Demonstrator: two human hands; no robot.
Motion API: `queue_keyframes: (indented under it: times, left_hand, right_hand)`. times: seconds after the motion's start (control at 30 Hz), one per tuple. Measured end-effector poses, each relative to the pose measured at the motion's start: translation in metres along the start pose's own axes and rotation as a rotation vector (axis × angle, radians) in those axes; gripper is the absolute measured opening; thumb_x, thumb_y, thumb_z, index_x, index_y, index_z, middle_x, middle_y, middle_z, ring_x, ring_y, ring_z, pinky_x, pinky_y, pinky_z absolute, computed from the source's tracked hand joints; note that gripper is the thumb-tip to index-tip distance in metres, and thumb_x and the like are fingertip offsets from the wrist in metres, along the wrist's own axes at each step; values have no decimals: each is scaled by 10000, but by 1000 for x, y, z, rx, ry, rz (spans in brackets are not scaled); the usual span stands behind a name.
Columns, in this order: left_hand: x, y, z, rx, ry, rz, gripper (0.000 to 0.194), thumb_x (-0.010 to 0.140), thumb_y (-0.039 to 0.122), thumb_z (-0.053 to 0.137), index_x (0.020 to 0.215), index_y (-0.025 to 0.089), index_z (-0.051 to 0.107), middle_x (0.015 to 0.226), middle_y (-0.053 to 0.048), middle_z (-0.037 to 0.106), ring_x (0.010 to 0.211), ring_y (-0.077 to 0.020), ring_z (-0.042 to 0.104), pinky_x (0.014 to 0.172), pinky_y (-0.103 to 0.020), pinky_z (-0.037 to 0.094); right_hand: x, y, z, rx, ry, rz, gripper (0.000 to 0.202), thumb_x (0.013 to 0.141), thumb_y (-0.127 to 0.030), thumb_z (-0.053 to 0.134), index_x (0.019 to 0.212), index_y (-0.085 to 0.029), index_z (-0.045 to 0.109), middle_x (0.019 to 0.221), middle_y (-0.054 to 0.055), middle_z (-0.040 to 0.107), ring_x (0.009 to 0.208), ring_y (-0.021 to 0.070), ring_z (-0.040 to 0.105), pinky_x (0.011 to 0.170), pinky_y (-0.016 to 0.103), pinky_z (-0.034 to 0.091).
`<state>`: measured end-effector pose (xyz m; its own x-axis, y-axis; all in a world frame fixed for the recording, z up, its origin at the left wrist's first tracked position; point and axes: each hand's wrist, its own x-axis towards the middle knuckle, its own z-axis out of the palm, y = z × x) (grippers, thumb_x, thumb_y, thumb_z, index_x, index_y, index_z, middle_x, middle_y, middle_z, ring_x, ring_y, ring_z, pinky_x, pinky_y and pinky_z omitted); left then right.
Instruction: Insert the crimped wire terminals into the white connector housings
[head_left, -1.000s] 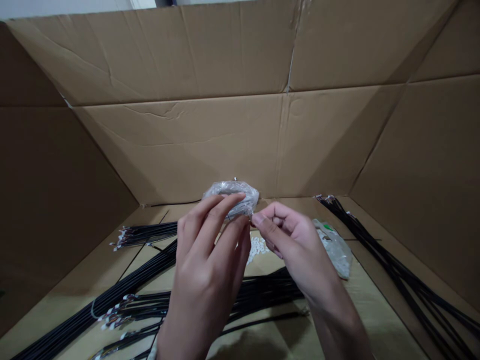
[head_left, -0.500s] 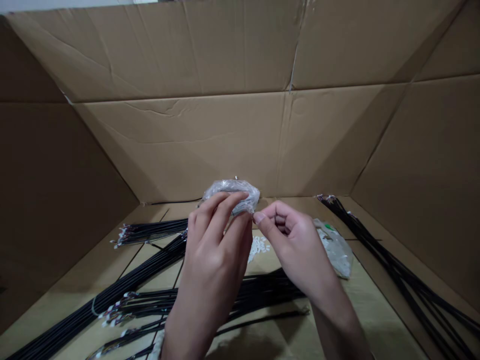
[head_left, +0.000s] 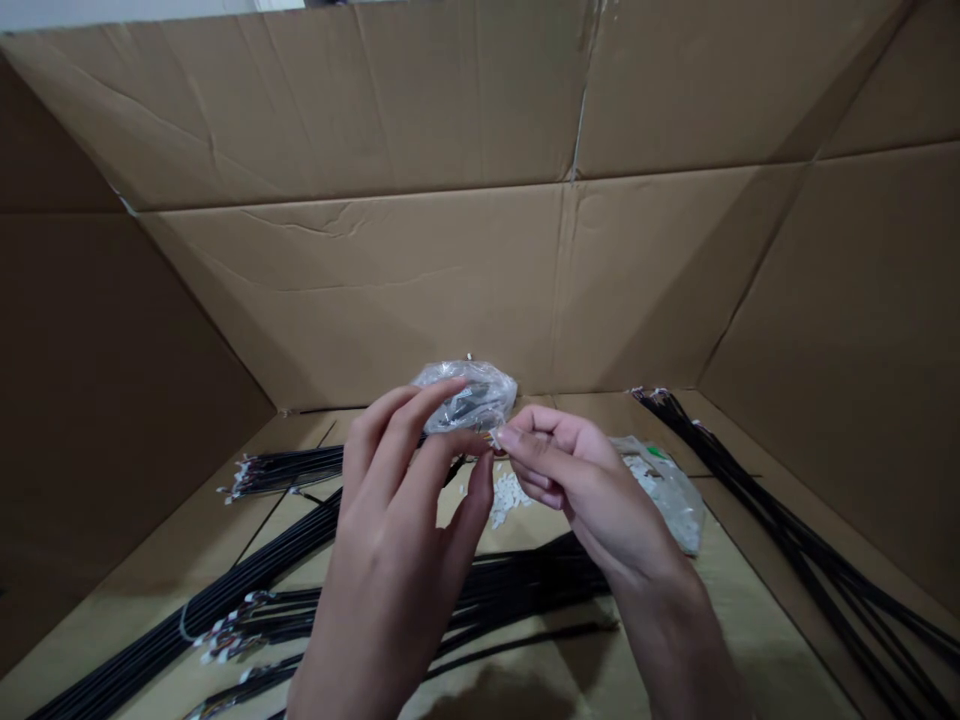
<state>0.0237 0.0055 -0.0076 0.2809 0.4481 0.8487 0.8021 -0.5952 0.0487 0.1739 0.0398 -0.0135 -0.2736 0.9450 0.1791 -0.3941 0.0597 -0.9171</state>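
Observation:
My left hand point(head_left: 405, 520) pinches thin coloured wires at a black cable's end point(head_left: 454, 470) between thumb and forefinger, its other fingers raised. Close against it, my right hand point(head_left: 562, 470) is closed on a small white connector point(head_left: 496, 437) where the wires meet it. The fingertips hide most of the connector, so I cannot tell how deep the wires sit. Below the hands lies a loose pile of small white connectors point(head_left: 510, 498). Just behind them is a clear plastic bag point(head_left: 480, 395) with contents I cannot make out.
Bundles of black cables with white-tipped ends lie at the left point(head_left: 247, 560), below the hands point(head_left: 525, 580) and along the right point(head_left: 780, 530). A plastic bag of white pieces point(head_left: 675, 500) rests right of my right hand. Tall cardboard walls point(head_left: 420, 280) enclose the work surface.
My left hand has shifted left and its thumb and forefinger now show a gap behind the pinch. My right hand has turned slightly, and the white connector and coloured wires have come into view.

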Motion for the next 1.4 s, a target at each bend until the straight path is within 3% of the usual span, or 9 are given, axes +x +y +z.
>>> queue_keyframes:
  times: [0.2, 0.3, 0.5, 0.67, 0.87, 0.97, 1.23, 1.4]
  left_hand:
    - [0, -3, 4, -14, 41, -41, 43, 953, 154, 651, 953, 161, 693, 1344, -158, 655, 1302, -246, 514, 1101, -360, 405]
    - [1, -4, 3, -74, 37, -68, 63, 957, 140, 648, 962, 192, 682, 1361, -111, 657, 1297, -213, 530, 1100, -333, 417]
    - [1, -5, 1, -250, 15, -133, 134, 956, 99, 635, 985, 228, 654, 1156, -7, 716, 1102, -121, 655, 1007, -231, 489]
    - [2, -4, 6, -383, 6, -189, 150, 953, 77, 630, 976, 225, 639, 1013, 33, 715, 957, -61, 678, 896, -128, 499]
    - [3, 0, 9, -560, 53, -237, 191, 961, 67, 609, 994, 251, 644, 1029, 27, 692, 991, -103, 665, 871, -204, 535]
    - [3, 1, 10, -522, 88, -221, 210, 955, 47, 610, 988, 251, 641, 1041, 20, 684, 990, -112, 662, 828, -218, 536]
    - [0, -1, 0, -156, 60, -16, 215, 933, 7, 620, 997, 211, 636, 1099, 3, 681, 946, -88, 666, 896, -171, 535]
    - [0, -5, -2, -123, 27, 38, 201, 930, -3, 623, 1030, 171, 645, 1136, -26, 666, 1006, -86, 652, 974, -159, 487]
  right_hand:
    - [0, -2, 0, 152, -32, 9, 251, 805, -285, 780, 664, -159, 615, 526, -93, 428, 446, 38, 216, 412, 199, 154]
    - [0, -4, 0, 189, -50, 11, 250, 812, -279, 779, 667, -160, 614, 512, -102, 415, 438, 35, 206, 411, 196, 157]
    - [-3, -4, 1, 165, -28, -13, 232, 820, -289, 779, 702, -157, 629, 518, -98, 416, 453, 43, 226, 420, 194, 176]
    - [-7, -5, 3, 123, 19, -43, 262, 837, -315, 775, 691, -160, 622, 523, -91, 420, 464, 49, 261, 425, 192, 195]
    - [-11, -7, 4, 142, 28, -63, 268, 846, -309, 772, 684, -165, 614, 515, -96, 410, 464, 48, 241, 423, 189, 195]
    - [-12, -8, 5, 170, 21, -49, 273, 835, -314, 787, 686, -160, 618, 523, -94, 412, 465, 46, 231, 418, 188, 184]
    - [-12, -13, 5, 211, -12, 39, 339, 783, -358, 854, 672, -160, 601, 538, -100, 396, 444, 30, 199, 392, 190, 140]
    - [-12, -11, 4, 215, -28, 65, 350, 781, -358, 859, 671, -153, 597, 544, -103, 399, 438, 20, 172, 385, 186, 117]
